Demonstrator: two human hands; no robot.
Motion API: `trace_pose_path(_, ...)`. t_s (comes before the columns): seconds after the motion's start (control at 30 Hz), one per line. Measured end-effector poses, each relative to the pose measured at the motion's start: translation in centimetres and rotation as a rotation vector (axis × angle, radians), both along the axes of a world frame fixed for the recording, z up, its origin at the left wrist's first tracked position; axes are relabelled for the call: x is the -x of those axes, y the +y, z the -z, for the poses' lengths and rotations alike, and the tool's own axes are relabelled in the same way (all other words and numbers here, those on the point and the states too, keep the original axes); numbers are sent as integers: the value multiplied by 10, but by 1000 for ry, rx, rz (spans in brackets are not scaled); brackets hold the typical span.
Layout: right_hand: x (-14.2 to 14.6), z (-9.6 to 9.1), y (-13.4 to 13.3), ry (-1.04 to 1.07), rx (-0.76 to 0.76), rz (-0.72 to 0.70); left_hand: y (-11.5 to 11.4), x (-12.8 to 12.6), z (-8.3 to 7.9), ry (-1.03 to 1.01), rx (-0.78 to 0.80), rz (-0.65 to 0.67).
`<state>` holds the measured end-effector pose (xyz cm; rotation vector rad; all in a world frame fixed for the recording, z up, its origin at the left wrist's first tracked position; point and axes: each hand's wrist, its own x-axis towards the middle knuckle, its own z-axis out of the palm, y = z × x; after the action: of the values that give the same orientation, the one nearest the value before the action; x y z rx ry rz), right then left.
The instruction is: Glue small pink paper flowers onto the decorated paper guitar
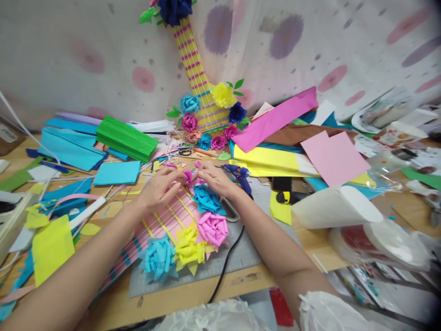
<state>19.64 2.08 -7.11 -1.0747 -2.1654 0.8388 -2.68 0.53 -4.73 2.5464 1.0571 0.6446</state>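
Observation:
A small magenta paper flower [188,175] sits between my two hands at the far end of a pink paper guitar [165,212]. My left hand [161,186] comes in from the left with its fingers closed at the flower. From the other side my right hand [216,178] pinches at it, its fingertips partly hidden. Larger crepe-paper roses lie along the guitar's near edge: a blue rose [207,199], a pink rose [212,228], a yellow rose [189,248] and a light-blue rose [160,259]. Yellow strips and white strings cross the pink face.
Beyond my right hand lies a blue glue gun [237,172]; a black cable [227,257] crosses the grey mat [248,250]. A yellow flowered guitar [198,69] leans on the curtain. Green crepe paper [126,138], magenta paper [275,120] and a white roll [336,208] crowd the sides.

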Motion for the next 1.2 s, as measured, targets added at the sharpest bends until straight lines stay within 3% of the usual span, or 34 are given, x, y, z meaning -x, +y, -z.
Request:
trace_pose_path(0.27, 5, 1, -2, -13, 6, -61, 0, 5, 3, -11, -6, -15)
trace_pose_path(0.47, -3, 6, -1, 67, 22, 42, 3, -5, 4, -52, -139, -216)
trace_pose_path(0.77, -9, 22, -5, 250, 89, 253, 2, -21, 4, 78, -258, -185)
trace_pose_path(1.03, -12, 22, -10, 290, 110, 282, 1, -30, 2, 187, -317, -267)
trace_pose_path(1.2, -13, 25, -9, 343, 94, 288, 3, -33, -1, 229, -346, -234)
